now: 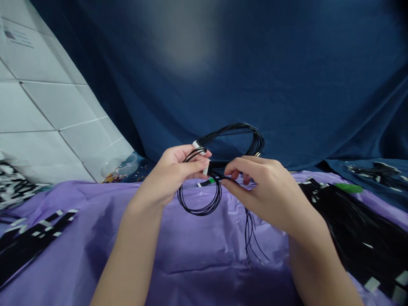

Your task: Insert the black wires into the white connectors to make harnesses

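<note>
Both hands are raised over a purple cover [207,259], a little apart from each other, with a black wire bundle [256,143] spanning the gap. Left hand [174,172]: thumb and fingers pinched on the plug end of the bundle; an upper white plug [196,145] shows at the index finger, a lower white plug [206,167] just beyond the thumb tip. Right hand [263,176]: thumb and fingers closed on the black wires, knuckles up; exact grip partly hidden by the hand itself.

Position of bundle: one part leaves the upper plug, arcs above the gap and comes down behind the right hand. A second, smaller loop [204,211] hangs below the left fingers, between the hands. Thin loose wire ends [250,238] dangle under the right palm, spread apart. Whether all belong to one bundle, cannot tell.

Surroundings: black cables with white ends lie in a left pile [35,233] beside the left forearm and in a larger right pile [357,229] beside the right forearm. Near the right pile's far end, a green patch [349,187]. Behind: dark blue curtain [255,76]; at left, white tiled wall [38,106], with a clear bowl [126,165] near its foot.
</note>
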A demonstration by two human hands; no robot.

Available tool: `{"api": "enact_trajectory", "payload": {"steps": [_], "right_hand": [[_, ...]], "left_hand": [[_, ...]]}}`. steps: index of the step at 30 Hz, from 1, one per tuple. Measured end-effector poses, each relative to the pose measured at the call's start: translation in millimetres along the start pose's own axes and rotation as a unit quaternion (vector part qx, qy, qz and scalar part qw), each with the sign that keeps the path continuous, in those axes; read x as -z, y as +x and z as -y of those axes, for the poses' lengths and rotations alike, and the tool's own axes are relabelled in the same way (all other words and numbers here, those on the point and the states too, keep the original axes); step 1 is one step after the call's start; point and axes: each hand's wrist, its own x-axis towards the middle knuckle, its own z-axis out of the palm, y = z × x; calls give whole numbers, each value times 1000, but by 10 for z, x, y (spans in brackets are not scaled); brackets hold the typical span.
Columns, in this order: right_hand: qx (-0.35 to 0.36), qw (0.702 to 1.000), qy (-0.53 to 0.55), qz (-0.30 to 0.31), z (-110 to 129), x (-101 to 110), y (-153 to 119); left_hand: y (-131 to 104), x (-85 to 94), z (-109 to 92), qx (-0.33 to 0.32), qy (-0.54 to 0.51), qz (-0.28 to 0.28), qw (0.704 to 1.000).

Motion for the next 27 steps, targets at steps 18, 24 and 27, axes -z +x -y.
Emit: {"api": "enact_trajectory", "payload": {"steps": [18,24,27], "right_hand": [[43,998,-41,-18,20,-25,3],[44,997,-62,-8,3,-63,18],[40,997,-68,-5,9,-81,26]], "left_hand": [[-8,-51,-20,7,-7,3,1000],[1,-74,-15,10,-2,-9,1000],[4,-71,-11,8,6,-18,1000]]}}
